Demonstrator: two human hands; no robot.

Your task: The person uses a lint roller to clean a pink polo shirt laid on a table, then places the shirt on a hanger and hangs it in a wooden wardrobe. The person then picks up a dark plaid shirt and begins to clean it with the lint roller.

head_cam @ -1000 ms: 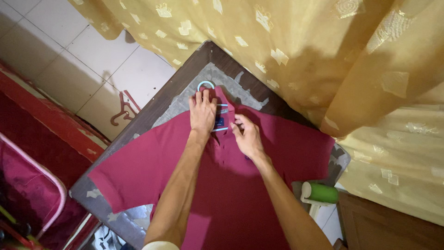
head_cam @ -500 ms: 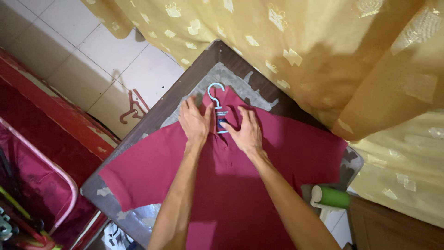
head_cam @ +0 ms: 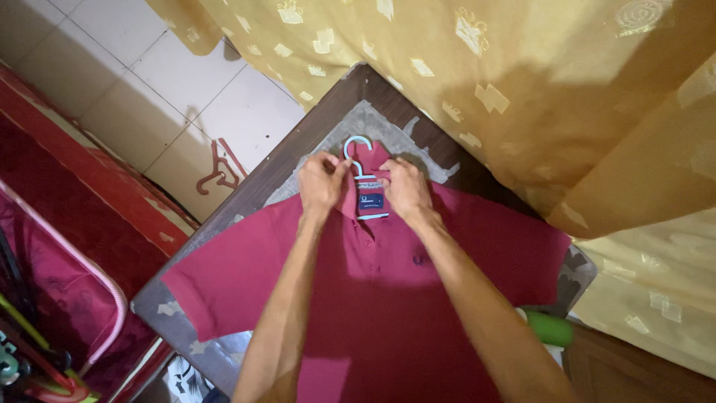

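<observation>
A dark red polo shirt (head_cam: pixel 373 298) lies spread flat, front up, on a dark wooden table (head_cam: pixel 328 108) with a grey cloth under it. A light blue hanger (head_cam: pixel 356 149) sits inside the neck, its hook poking out past the collar. My left hand (head_cam: pixel 322 183) pinches the left side of the collar. My right hand (head_cam: pixel 405 186) pinches the right side of the collar. Between both hands a dark blue neck label (head_cam: pixel 371 201) shows.
A gold patterned curtain (head_cam: pixel 522 82) hangs over the far and right side of the table. A reddish hanger (head_cam: pixel 218 173) lies on the white tiled floor at left. A green roller (head_cam: pixel 552 328) sits by the table's right edge. A pink-framed rack (head_cam: pixel 60 298) stands at lower left.
Both hands moved from lying flat on the shirt near the placket up to the collar, and they now grip its two sides. The view shifted slightly.
</observation>
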